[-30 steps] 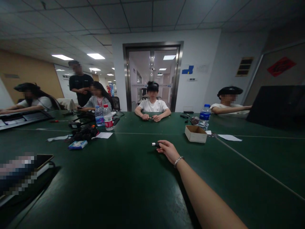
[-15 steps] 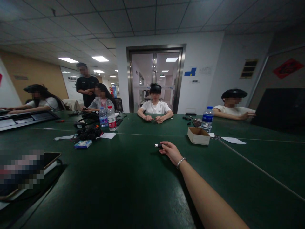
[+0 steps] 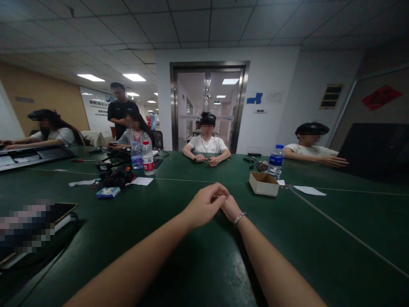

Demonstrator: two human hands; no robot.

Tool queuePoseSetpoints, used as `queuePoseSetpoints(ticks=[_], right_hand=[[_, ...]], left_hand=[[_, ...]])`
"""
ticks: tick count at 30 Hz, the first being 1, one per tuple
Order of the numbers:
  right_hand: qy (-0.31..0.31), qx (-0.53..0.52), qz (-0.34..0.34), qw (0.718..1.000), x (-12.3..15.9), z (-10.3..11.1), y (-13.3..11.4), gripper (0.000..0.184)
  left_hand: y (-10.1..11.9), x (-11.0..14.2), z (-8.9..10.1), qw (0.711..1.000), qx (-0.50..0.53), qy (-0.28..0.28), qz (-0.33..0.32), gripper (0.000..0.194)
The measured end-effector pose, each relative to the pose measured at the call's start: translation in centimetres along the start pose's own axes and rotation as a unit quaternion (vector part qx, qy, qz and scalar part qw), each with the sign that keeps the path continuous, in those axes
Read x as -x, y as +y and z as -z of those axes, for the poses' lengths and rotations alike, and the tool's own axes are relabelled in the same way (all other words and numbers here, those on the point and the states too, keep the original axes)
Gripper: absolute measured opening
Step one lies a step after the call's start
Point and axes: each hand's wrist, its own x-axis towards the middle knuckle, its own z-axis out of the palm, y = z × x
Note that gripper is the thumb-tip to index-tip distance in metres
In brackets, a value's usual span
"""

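Note:
My left hand point(image 3: 206, 204) reaches in from the lower left, its fingers bent over the fingertips of my right hand point(image 3: 230, 208). Both hands meet just above the dark green table point(image 3: 179, 273). My right hand is closed, with a silver chain bracelet point(image 3: 240, 218) on its wrist. The small black stick with a silver metal end, which showed in my right fingers a moment before, is now hidden behind my left hand. Whether the left fingers grip it cannot be seen.
An open cardboard box point(image 3: 263, 185) stands right of my hands, with a blue-labelled water bottle point(image 3: 276, 161) behind it. To the left lie a blue-white packet point(image 3: 108, 192), black gear point(image 3: 115, 177) and a phone point(image 3: 62, 213). Two bottles stand farther back. Several people sit around the table.
My left hand has come in from the lower left and closed over the right fingertips, covering the black stick. My right hand stays nearly in place.

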Motion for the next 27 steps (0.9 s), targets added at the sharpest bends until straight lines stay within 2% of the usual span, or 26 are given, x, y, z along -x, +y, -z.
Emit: queuePoseSetpoints(ticks=[2, 4, 6, 8, 10, 12, 19, 27], right_hand=[[0.002, -0.010, -0.004, 1.000, 0.0, 0.0, 0.0, 0.022], [0.013, -0.006, -0.020, 1.000, 0.1, 0.0, -0.1, 0.020], [0.030, -0.003, -0.027, 0.999, 0.1, -0.1, -0.4, 0.017], [0.041, -0.003, -0.027, 0.999, 0.2, -0.1, -0.6, 0.016], [0.049, -0.005, -0.025, 0.998, 0.3, -0.1, -0.7, 0.016], [0.054, -0.007, -0.025, 0.998, 0.3, -0.1, -0.7, 0.016], [0.058, 0.022, -0.007, 0.998, 0.0, -0.1, -0.5, 0.015], [0.064, 0.045, -0.002, 0.997, -0.1, -0.3, -0.5, 0.017]], left_hand=[[-4.2, -2.7, 0.0, 0.994, -0.035, 0.099, 0.021, 0.015], [-8.0, -4.1, 0.0, 0.975, -0.053, 0.206, 0.066, 0.014], [-11.1, -4.2, -0.3, 0.949, -0.032, 0.289, 0.123, 0.016], [-13.3, -3.5, -0.7, 0.928, -0.002, 0.326, 0.183, 0.020], [-14.6, -2.6, -1.2, 0.923, 0.018, 0.312, 0.226, 0.024], [-15.0, -2.0, -1.5, 0.930, 0.021, 0.286, 0.232, 0.027], [-14.4, -2.1, -2.1, 0.971, -0.005, 0.179, 0.158, 0.026], [-14.0, -2.0, -1.9, 0.976, -0.012, 0.168, 0.141, 0.016]])
